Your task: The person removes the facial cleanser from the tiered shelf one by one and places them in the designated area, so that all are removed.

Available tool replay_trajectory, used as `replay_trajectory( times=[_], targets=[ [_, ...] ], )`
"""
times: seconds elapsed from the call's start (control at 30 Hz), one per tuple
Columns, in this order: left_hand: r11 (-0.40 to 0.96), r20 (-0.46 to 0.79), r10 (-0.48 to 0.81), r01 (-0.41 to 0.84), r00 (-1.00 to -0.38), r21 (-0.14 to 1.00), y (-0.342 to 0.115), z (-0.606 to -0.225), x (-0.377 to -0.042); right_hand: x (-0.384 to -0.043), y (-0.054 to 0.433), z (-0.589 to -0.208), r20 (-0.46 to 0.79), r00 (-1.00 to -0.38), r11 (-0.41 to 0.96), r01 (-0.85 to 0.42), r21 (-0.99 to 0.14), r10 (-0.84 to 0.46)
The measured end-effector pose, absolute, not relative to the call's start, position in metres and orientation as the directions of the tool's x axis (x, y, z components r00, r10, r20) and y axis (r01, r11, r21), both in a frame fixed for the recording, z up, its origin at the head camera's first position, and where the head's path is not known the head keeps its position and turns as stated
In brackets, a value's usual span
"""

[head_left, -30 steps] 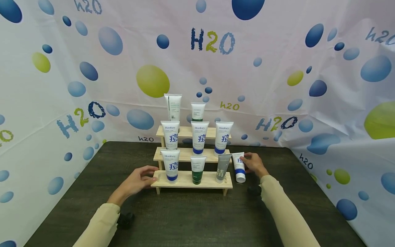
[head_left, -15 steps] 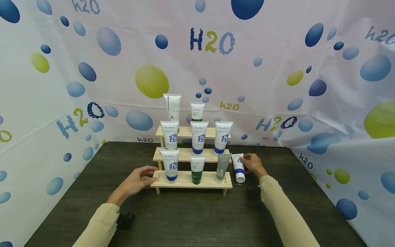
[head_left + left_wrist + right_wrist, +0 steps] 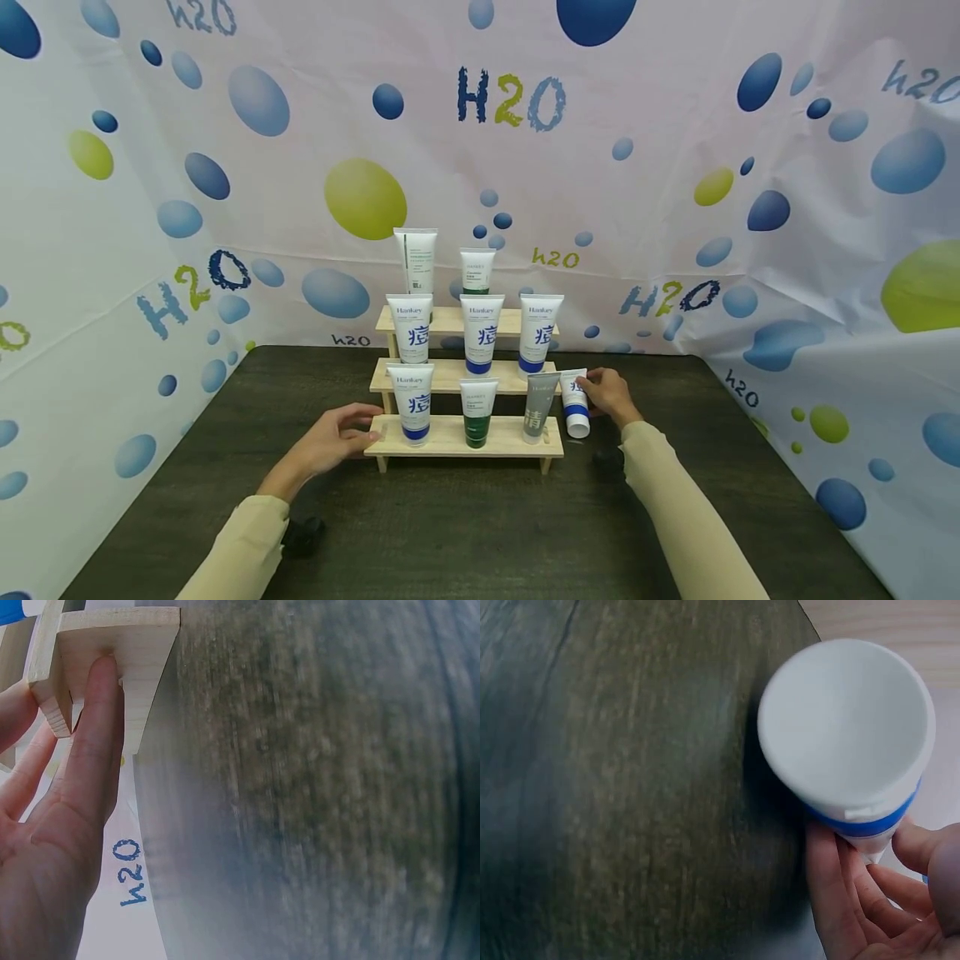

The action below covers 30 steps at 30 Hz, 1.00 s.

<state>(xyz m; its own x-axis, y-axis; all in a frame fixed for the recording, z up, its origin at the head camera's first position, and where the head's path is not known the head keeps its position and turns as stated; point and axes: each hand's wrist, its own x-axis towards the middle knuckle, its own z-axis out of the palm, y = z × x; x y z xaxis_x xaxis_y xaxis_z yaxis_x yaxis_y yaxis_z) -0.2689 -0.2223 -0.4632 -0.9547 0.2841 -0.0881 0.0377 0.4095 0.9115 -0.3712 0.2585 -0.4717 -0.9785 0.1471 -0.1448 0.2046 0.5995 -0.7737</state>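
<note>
White tube with blue band (image 3: 573, 398): pinched between thumb and fingers of the right hand (image 3: 611, 393), cap (image 3: 847, 724) toward the camera. Wooden rack (image 3: 444, 432): lower shelf's left end gripped by the left hand (image 3: 337, 433) — thumb at its edge, one finger beneath. Dark table (image 3: 480, 525): spreads nearer than both sets of fingers and outward of each; far edge beyond them. Grey tube (image 3: 538, 412): just left of the right fingertips — nearest obstruction. Seven other tubes (image 3: 480, 329): on three tiers, between the hands.
</note>
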Motion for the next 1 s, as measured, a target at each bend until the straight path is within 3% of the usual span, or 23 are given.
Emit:
replay_trajectory(
  times=[0.43, 1.0],
  targets=[
    [0.406, -0.089, 0.283, 0.035, -0.955, 0.913, -0.222, -0.464, -0.268, -0.368, 0.258, -0.477, -0.036, -0.991, 0.646, 0.112, -0.755, 0.13],
    [0.417, -0.098, 0.273, 0.026, -0.957, 0.908, -0.221, -0.463, -0.267, -0.369, 0.269, -0.461, -0.035, -0.995, 0.611, 0.087, -0.787, 0.097]
  ],
)
